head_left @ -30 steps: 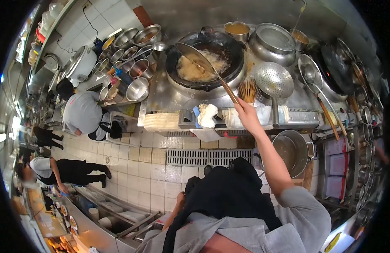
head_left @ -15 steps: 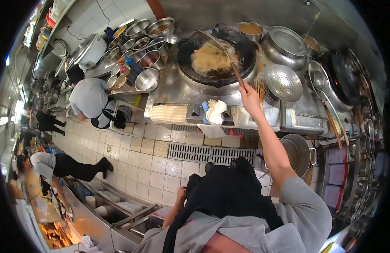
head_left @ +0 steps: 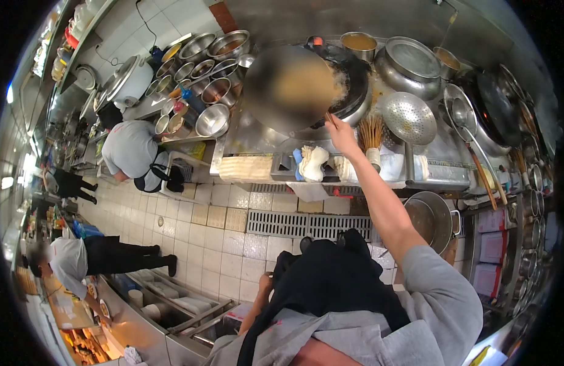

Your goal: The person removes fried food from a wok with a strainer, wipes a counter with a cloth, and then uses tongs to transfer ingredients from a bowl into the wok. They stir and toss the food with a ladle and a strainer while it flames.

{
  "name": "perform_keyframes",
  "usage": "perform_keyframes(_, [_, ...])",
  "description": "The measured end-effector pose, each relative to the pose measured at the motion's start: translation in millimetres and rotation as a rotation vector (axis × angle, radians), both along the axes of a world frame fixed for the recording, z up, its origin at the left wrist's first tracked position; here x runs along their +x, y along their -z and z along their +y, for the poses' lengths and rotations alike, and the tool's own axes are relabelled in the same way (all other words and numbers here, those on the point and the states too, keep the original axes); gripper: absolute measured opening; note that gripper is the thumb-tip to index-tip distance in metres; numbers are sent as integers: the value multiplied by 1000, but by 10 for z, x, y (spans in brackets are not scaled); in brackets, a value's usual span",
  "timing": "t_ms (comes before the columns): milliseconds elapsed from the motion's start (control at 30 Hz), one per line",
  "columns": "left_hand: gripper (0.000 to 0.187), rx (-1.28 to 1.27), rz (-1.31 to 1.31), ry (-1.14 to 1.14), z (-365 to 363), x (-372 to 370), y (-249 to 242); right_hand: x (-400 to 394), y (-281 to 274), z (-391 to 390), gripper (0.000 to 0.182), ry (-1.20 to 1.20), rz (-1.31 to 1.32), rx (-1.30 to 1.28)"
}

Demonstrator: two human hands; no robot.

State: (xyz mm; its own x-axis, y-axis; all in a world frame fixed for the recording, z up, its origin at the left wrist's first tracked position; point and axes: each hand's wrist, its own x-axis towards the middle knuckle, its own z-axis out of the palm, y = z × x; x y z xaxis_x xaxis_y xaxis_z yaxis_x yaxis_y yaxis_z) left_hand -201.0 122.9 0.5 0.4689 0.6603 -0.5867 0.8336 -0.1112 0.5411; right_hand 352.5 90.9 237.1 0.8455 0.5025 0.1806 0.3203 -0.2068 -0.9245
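Note:
My right hand grips the wooden handle of a long-handled wok utensil at the front rim of the black wok. The utensil's far end is lost in a blurred patch. Through that blur, pale golden food shows in the wok, with bubbling at its right edge. Beside the right hand stands a bundle of bamboo sticks, a brush by its look. My left hand hangs low by the black apron, its fingers mostly hidden.
A perforated strainer and a lidded steel pot lie right of the wok. Steel bowls crowd the left side. Folded cloths line the stove's front edge. A large pot stands below. Co-workers are at the left.
My right hand has moved left and slightly down with the utensil. A blurred patch now covers the wok's left part. At lower left, a co-worker has shifted position.

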Motion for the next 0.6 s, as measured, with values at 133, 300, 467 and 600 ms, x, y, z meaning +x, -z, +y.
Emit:
perform_keyframes(133, [33,-45,-21,-79,18,148,-128,-222,97,-405,36,-14,359,111])
perform_keyframes(300, [28,7,76,56,96,-158,533,-400,-378,-1066,39,56,527,152])
perform_keyframes(467, [27,-15,124,86,116,-275,717,-533,-432,-1218,39,59,378,155])
perform_keyframes(600, [27,3,145,183,299,-109,727,-400,-381,-1045,37,27,413,81])
